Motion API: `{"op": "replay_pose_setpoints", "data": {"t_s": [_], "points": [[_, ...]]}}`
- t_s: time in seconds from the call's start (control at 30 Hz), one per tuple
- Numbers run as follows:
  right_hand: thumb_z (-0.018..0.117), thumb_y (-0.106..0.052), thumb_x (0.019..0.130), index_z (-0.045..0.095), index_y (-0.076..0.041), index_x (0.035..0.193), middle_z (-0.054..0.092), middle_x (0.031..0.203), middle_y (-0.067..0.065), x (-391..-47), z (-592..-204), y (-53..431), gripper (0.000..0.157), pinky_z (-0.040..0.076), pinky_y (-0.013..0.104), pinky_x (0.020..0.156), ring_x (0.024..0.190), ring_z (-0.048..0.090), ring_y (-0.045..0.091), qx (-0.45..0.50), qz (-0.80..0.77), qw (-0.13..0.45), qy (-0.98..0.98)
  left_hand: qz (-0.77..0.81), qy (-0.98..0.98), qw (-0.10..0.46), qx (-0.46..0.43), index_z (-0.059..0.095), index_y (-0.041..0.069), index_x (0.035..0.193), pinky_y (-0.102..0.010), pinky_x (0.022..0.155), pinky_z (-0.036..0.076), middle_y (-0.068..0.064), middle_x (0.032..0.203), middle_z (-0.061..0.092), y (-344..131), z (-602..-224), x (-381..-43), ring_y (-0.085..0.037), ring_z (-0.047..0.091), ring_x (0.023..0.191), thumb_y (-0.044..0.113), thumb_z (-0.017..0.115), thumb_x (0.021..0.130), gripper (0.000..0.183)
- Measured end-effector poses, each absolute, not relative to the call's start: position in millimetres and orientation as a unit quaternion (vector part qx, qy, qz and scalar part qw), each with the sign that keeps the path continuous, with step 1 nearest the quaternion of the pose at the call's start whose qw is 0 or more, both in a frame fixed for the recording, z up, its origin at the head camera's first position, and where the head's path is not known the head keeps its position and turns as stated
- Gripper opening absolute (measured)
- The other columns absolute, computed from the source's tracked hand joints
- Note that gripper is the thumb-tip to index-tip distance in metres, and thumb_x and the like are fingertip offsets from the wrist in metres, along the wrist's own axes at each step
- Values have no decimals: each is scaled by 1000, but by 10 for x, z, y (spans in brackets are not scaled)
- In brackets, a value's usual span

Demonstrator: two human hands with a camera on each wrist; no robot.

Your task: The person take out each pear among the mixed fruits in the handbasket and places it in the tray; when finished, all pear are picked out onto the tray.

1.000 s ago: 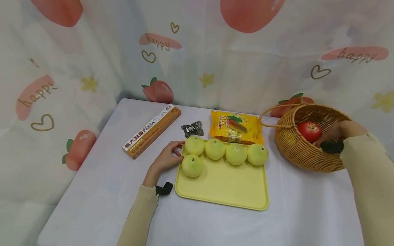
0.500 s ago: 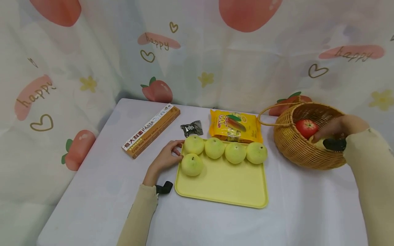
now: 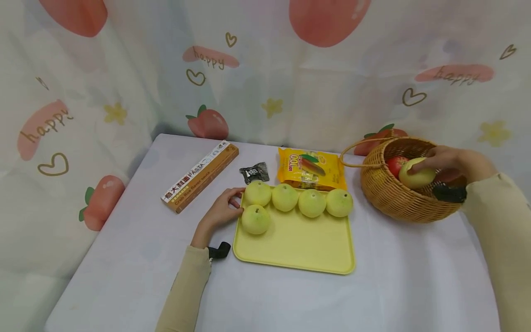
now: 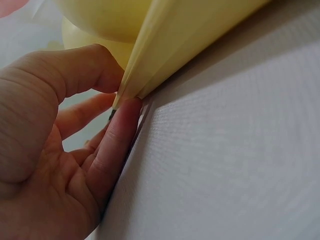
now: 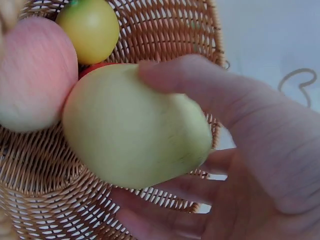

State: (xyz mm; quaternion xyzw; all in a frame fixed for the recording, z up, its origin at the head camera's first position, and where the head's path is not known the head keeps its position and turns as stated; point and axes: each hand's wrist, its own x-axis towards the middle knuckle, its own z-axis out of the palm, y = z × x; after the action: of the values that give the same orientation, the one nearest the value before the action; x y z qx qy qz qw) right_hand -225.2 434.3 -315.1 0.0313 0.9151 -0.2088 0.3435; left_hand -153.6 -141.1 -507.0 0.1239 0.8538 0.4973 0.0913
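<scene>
My left hand (image 3: pixel 221 210) pinches the left rim of a yellow tray (image 3: pixel 298 246); in the left wrist view the thumb lies at the rim and a finger against the tray's outer side. Several round pale yellow-green fruits (image 3: pixel 312 203) sit on the tray in a back row, with one in front at the left. My right hand (image 3: pixel 460 161) holds a similar pale yellow-green fruit (image 5: pixel 135 125) at the mouth of a wicker basket (image 3: pixel 402 203), thumb on top and fingers beneath. Behind it in the basket are a red fruit (image 3: pixel 396 164), a pink one (image 5: pixel 37 75) and a yellow one (image 5: pixel 90 32).
Behind the tray lie a yellow mango-print packet (image 3: pixel 311 168) and a small black-wrapped item (image 3: pixel 254 173). A long pasta box (image 3: pixel 200 176) rests at the back left. A patterned cloth (image 3: pixel 257 69) hangs behind the table. The basket's handle (image 3: pixel 361 154) juts leftward.
The right hand was deep in the basket and has risen with the pale yellow-green fruit, now clearly visible in its grip. The left hand keeps its place at the tray. The head view has shifted slightly.
</scene>
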Motion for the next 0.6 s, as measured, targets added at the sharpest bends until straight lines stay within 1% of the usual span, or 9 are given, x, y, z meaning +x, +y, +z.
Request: {"op": "replay_pose_setpoints", "data": {"t_s": [0.03, 0.13, 0.2, 0.3, 0.43, 0.5, 0.6], "points": [[61, -49, 91, 28, 22, 131, 44, 115, 29, -2256, -3163, 4332, 88, 53, 44, 79, 97, 55, 34, 26, -212, 329, 920, 496, 855, 92, 123, 52, 9, 142, -32, 80, 47, -14, 122, 55, -1415, -5077, -1536, -20, 59, 89, 4, 69, 79, 65], [62, -49, 91, 28, 24, 130, 44, 113, 32, -2267, -3190, 4295, 90, 54, 44, 73, 91, 55, 35, 10, -213, 285, 935, 497, 855, 90, 119, 52, 9, 142, -33, 80, 47, -14, 122, 55, -1429, -5078, -1530, -21, 59, 88, 3, 69, 79, 65], [64, -48, 90, 30, 24, 129, 45, 113, 35, -2267, -3198, 4259, 88, 52, 44, 72, 93, 53, 37, -6, -200, 253, 947, 497, 855, 88, 119, 52, 8, 141, -34, 80, 47, -15, 121, 55, -1439, -5074, -1525, -22, 59, 89, 3, 69, 79, 65], [64, -48, 90, 32, 23, 132, 43, 120, 39, -2252, -3192, 4213, 88, 50, 47, 74, 98, 51, 41, -24, -191, 221, 956, 495, 857, 85, 119, 52, 8, 141, -34, 80, 47, -16, 121, 55, -1453, -5072, -1526, -22, 60, 89, 3, 70, 79, 65], [67, -47, 89, 31, 20, 135, 45, 120, 37, -2219, -3166, 4162, 88, 49, 44, 67, 91, 51, 39, -30, -199, 184, 962, 491, 859, 87, 120, 52, 7, 142, -34, 80, 47, -16, 122, 55, -1462, -5076, -1531, -22, 60, 89, 4, 69, 79, 65], [69, -47, 88, 32, 18, 136, 46, 118, 36, -2196, -3140, 4140, 88, 48, 39, 62, 89, 52, 37, -29, -200, 163, 966, 490, 859, 88, 120, 51, 7, 142, -34, 81, 47, -16, 122, 55, -1458, -5071, -1532, -22, 60, 90, 4, 69, 79, 65], [69, -48, 87, 31, 17, 139, 44, 122, 39, -2150, -3077, 4108, 91, 47, 38, 64, 95, 50, 41, -28, -200, 147, 968, 491, 858, 89, 120, 51, 7, 142, -34, 81, 46, -16, 123, 54, -1453, -5065, -1534, -23, 60, 90, 3, 69, 80, 66]]}}
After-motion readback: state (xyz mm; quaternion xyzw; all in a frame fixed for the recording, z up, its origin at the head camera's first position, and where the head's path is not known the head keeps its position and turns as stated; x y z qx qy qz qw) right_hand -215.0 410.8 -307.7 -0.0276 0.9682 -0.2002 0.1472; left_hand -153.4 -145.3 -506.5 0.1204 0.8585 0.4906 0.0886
